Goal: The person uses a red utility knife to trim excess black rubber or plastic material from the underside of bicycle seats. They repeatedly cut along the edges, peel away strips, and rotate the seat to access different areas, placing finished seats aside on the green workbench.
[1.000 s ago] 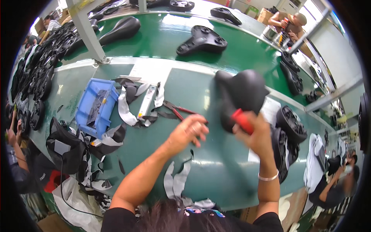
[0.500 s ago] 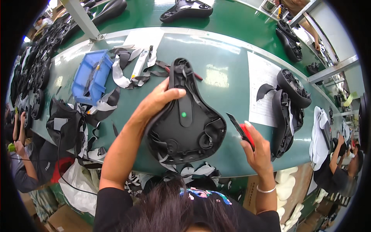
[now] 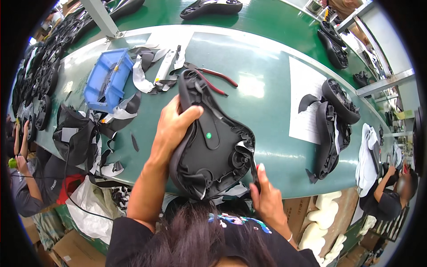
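Note:
A black bicycle saddle [image 3: 202,162] is held over the bench with its underside facing up, tilted so its right side shows. My left hand [image 3: 173,127] is closed round its left edge near the narrow nose, the thumb lying on the underside. My right hand [image 3: 269,202] is closed on a utility knife [image 3: 255,178], mostly hidden by the fingers. The knife is at the saddle's right rear edge, beside a loose flap of cover [image 3: 243,146]. Whether the blade touches the cover I cannot tell. Beyond the nose lie red-handled pliers [image 3: 222,78].
A blue bin [image 3: 91,89] stands at the left, among black and white scraps [image 3: 126,109] and a white-handled cutter [image 3: 165,64]. To the right are a paper sheet [image 3: 304,75] and two saddles [image 3: 328,144]. More saddles [image 3: 211,8] lie beyond the bench's raised edge. Co-workers sit at both sides.
My right hand has brought the knife left and down to the saddle's edge. The saddle has tilted and its nose has shifted left, uncovering more of the pliers.

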Demonstrator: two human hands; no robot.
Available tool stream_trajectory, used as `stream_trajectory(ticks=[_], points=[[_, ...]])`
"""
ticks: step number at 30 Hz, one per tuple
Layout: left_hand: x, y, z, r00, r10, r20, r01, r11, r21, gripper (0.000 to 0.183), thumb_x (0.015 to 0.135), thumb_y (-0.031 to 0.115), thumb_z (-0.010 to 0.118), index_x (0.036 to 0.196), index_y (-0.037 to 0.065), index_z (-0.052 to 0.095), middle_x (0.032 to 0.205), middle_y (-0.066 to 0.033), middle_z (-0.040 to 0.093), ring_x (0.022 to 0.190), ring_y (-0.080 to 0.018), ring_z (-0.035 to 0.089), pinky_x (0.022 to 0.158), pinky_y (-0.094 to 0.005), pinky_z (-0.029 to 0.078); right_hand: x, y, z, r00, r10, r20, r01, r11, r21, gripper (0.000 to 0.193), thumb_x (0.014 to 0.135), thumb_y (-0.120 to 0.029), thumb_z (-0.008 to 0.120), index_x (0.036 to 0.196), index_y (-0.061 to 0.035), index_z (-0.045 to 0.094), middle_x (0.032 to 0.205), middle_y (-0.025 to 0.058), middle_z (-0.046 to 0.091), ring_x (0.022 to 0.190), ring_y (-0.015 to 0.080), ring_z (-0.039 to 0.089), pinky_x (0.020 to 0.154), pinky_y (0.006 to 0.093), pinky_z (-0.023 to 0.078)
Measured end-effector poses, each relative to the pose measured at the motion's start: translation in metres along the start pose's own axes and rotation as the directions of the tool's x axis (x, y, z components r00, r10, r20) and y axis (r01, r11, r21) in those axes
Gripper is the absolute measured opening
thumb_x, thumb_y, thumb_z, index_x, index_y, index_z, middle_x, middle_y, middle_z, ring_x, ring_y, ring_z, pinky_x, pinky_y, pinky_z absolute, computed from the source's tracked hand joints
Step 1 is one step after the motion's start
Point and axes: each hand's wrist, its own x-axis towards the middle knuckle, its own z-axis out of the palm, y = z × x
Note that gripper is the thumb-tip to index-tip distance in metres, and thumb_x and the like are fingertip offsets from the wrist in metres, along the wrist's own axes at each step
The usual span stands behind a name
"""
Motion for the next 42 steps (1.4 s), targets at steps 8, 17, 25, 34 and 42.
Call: stream_trajectory(ticks=[8,17,25,34,42], points=[[-0.049,-0.007,-0.001,0.964,0.072,-0.254,-0.104,0.988,-0.114,0.050,0.080,0.021,0.060,0.121,-0.004,0.047,0.104,-0.0093,0.055,0.088,-0.0146,0.054,0.078,-0.0274,0.047,0.032,-0.007,-0.012,0.963,0.133,-0.233,-0.038,0.927,0.372,0.056,0.084,-0.013,0.068,0.134,-0.0051,0.042,0.119,0.0241,0.059,0.097,0.0361,0.065,0.074,0.0399,0.055],[-0.065,-0.076,-0.066,0.740,0.310,-0.597,0.089,0.835,0.543,0.062,0.076,0.020,0.072,0.127,-0.003,0.045,0.111,-0.0146,0.051,0.104,-0.0236,0.050,0.090,-0.0369,0.041,0.128,0.025,-0.028,0.912,0.372,-0.170,-0.096,0.600,0.794,0.052,0.080,-0.001,0.061,0.130,-0.0042,0.047,0.076,0.0023,0.056,0.055,0.0091,0.054,0.049,0.0228,0.046],[-0.025,-0.010,0.010,0.687,0.540,0.486,-0.698,0.305,0.648,0.039,0.073,0.028,0.071,0.104,0.009,0.057,0.097,-0.0103,0.059,0.095,-0.0291,0.053,0.083,-0.0392,0.035,0.083,-0.053,-0.021,0.997,-0.076,0.032,0.040,0.783,0.620,0.053,0.081,-0.011,0.070,0.127,-0.0023,0.047,0.099,0.0099,0.063,0.077,0.0170,0.063,0.073,0.0299,0.050],[-0.002,-0.022,0.011,0.847,0.340,0.409,-0.516,0.709,0.480,0.029,0.091,0.020,0.052,0.066,0.008,0.046,0.058,-0.0030,0.045,0.056,-0.0162,0.040,0.065,-0.0309,0.030,0.082,-0.003,-0.034,0.942,-0.281,0.183,0.325,0.895,-0.304,0.057,0.084,-0.018,0.067,0.136,-0.0174,0.048,0.074,0.0061,0.061,0.057,0.0231,0.060,0.049,0.0314,0.046],[0.003,-0.010,-0.003,0.976,0.213,0.049,-0.133,0.755,-0.642,0.023,0.091,0.017,0.051,0.083,-0.001,0.062,0.087,-0.0056,0.059,0.094,-0.0161,0.050,0.078,-0.0297,0.039,0.033,-0.028,-0.025,0.994,-0.076,0.076,0.098,0.937,-0.336,0.051,0.084,-0.020,0.065,0.134,-0.0213,0.051,0.059,0.0076,0.053,0.043,0.0266,0.052,0.041,0.0402,0.037]])
